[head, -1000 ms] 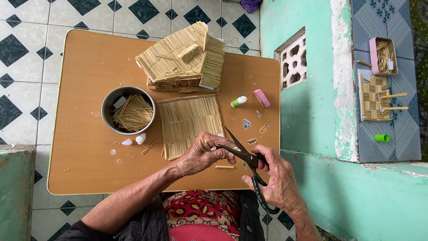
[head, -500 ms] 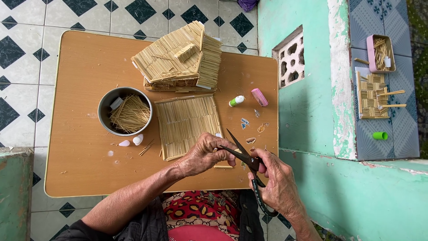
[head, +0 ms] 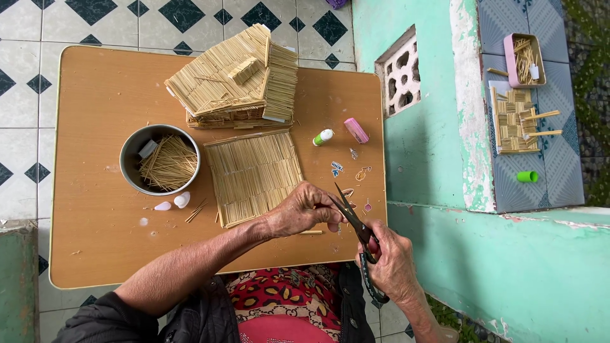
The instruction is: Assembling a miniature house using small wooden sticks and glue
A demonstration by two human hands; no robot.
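Note:
My right hand grips dark scissors with the blades apart, pointing up and left over the table's near right part. My left hand pinches something thin, apparently a small stick, right at the blades; the stick itself is hard to make out. Just left of that hand lies a flat mat of glued sticks. Beyond the mat stands a small stick-built house model. A grey round bowl with loose sticks sits to the left.
The low wooden table also carries a green-capped glue bottle, a pink eraser-like block, small stickers and white bits. A turquoise wall rises to the right; on its ledge are a pink tray of sticks and another stick panel.
My hands and the scissors have hardly moved; the view has shifted slightly. The left hand stays at the blades.

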